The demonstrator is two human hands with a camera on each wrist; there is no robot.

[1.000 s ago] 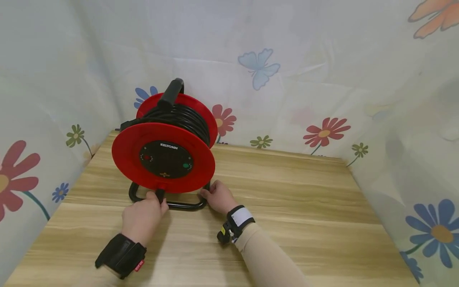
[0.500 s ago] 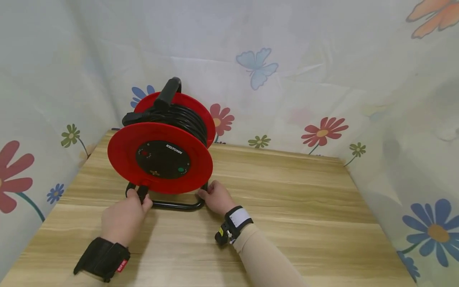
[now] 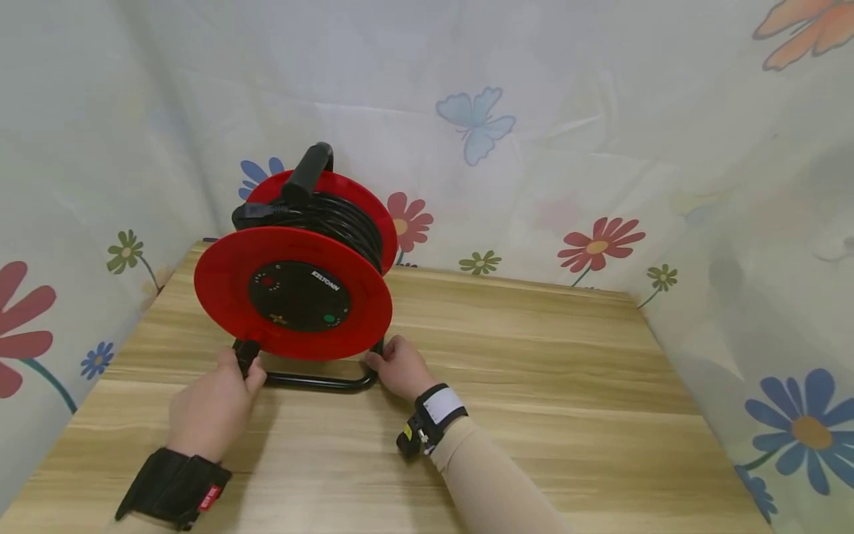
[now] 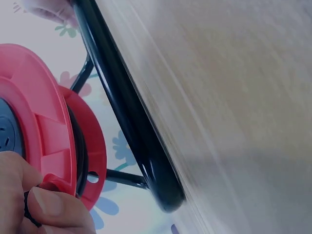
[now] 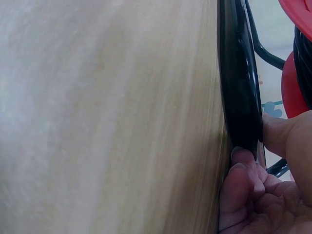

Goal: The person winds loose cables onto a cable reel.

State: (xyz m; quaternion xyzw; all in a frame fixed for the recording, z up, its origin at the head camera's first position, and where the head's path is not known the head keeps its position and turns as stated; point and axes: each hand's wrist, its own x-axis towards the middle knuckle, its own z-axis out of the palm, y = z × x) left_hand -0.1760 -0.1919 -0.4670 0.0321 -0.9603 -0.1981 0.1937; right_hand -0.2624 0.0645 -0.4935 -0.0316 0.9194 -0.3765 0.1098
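A red cable reel (image 3: 220, 278) with a black centre panel stands on its black tubular frame (image 3: 320, 383) at the table's left. Black cable (image 3: 343, 219) is wound between its two discs, and a dark plug end (image 3: 256, 213) lies over the coils. Low on the front disc, my left hand (image 3: 212, 408) grips the black crank knob (image 3: 248, 353); in the left wrist view, thumb and fingers (image 4: 51, 202) close round it, mostly hiding it. My right hand (image 3: 403, 369) holds the frame's lower right corner. In the right wrist view its thumb and fingertips (image 5: 238, 180) touch the tube.
The wood-grain table (image 3: 534, 393) extends to the right of the reel. A pale curtain (image 3: 567, 119) printed with flowers and a butterfly encloses the back and sides, close behind the reel. A black carrying handle (image 3: 307, 174) tops the frame.
The left hand has swung the knob from bottom centre to lower left, turning the reel clockwise. The plug end has risen into fuller view over the coils. The right hand keeps its hold.
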